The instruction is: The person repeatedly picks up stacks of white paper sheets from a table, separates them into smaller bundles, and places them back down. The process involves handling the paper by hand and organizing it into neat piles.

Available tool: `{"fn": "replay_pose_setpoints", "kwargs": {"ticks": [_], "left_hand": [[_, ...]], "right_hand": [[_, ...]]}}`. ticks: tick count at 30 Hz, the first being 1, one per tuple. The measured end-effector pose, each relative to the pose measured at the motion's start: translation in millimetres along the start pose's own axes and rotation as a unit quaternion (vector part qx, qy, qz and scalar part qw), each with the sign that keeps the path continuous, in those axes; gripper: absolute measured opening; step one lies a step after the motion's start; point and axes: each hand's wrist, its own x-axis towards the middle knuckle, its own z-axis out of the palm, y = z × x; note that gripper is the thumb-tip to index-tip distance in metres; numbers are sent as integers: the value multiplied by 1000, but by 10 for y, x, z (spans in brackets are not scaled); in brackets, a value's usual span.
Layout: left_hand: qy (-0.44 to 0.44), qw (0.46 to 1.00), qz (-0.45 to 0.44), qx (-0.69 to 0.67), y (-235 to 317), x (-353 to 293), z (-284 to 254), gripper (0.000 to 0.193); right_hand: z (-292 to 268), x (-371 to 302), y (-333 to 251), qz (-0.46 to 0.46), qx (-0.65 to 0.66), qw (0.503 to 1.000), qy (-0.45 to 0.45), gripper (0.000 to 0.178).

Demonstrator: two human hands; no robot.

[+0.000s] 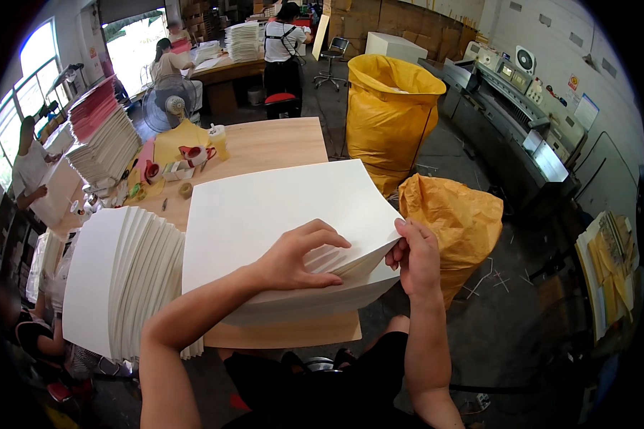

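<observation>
Paper stack: large white sheets, directly in front of the person, lying on the wooden table; near right edge bent, layers parted there.
Left hand: over the near right part of the paper stack; thumb and fingers spread wide, thumb along the near edge, fingers above the top face. Whether the fingertips press on the paper cannot be told.
Right hand: at the right corner of the paper stack; thumb and fingers closed narrowly, pinching the corner of the upper sheets. Number of sheets held cannot be told.
Fanned pile: white sheets, left of the paper stack, layers slanting in steps.
Table items: tape roll, red-and-white tape dispenser and lidded cup, beyond the fanned pile.
Tall pile: pale sheets with pink ones on top, far left of the table.
Bags: tall yellow bag beyond the table's right side; lower orange bag nearer, just beside the right hand.
Right side: long grey machine along the wall.
Co-workers: one standing person at the back, one seated person near the fan, one person at far left.
</observation>
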Motion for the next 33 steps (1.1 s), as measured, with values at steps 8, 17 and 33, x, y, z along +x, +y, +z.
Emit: {"fn": "replay_pose_setpoints", "kwargs": {"ticks": [8, 17, 33], "left_hand": [[27, 998, -32, -56, 110, 30, 20, 51], [7, 999, 31, 25, 75, 12, 51, 58], [10, 996, 66, 60, 109, 29, 58, 45]], "right_hand": [[28, 23, 81, -160, -284, 945, 17, 41], [40, 24, -20, 0, -2, 1000, -15, 40], [55, 28, 26, -9, 13, 1000, 4, 40]]}}
